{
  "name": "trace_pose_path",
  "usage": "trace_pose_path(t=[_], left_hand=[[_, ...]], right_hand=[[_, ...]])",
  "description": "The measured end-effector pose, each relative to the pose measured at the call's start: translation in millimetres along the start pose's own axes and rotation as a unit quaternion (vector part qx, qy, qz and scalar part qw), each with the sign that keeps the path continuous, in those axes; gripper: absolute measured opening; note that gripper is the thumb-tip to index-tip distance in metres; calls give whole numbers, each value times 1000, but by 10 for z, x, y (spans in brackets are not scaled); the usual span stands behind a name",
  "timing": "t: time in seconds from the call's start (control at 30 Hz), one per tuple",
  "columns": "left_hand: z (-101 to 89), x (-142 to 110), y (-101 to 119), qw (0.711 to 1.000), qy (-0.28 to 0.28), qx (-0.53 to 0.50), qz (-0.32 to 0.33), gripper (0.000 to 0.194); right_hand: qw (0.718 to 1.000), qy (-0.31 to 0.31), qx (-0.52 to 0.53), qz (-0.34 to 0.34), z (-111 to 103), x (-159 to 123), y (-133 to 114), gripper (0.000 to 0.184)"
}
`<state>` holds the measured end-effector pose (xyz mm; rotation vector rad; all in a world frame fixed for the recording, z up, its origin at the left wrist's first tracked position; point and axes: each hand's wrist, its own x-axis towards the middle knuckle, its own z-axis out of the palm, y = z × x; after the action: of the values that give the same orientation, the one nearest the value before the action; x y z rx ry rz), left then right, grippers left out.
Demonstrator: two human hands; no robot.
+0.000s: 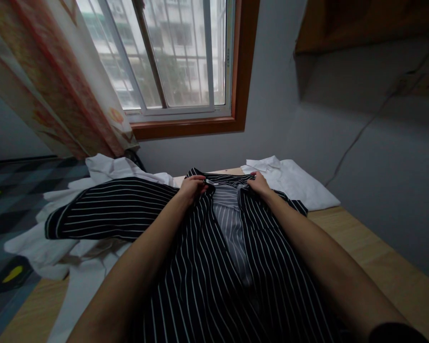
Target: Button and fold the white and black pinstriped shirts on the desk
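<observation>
A black shirt with white stripes (200, 252) lies spread over the wooden table, its collar end away from me and its front parted to show the greyer inside. My left hand (193, 186) pinches the left side of the collar, fingers closed on the cloth. On the opposite side of the neck opening, my right hand (259, 185) grips the collar between thumb and fingers. One striped sleeve (114, 209) stretches out to the left. Part of the other sleeve shows beyond my right forearm, which hides the rest.
White garments (103, 171) lie crumpled under and behind the left sleeve. A folded white shirt (293, 183) rests at the table's back right. The wooden table (364, 247) meets the wall; a dark checked bed cover (7, 224) is at left, below a curtain (57, 76) and window.
</observation>
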<state>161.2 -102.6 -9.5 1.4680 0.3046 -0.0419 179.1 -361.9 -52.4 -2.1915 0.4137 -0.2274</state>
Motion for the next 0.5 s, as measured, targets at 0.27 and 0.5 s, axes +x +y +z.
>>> trace_pose_path(t=[0.27,0.5], left_hand=[[253,4,224,973,-151,-122,128,44],[-90,131,-187,962,2,223,158,53]], right_hand=[[968,176,99,-149,277,-300,-553,34],[983,-86,-43,-159,410,-325,-332,21]])
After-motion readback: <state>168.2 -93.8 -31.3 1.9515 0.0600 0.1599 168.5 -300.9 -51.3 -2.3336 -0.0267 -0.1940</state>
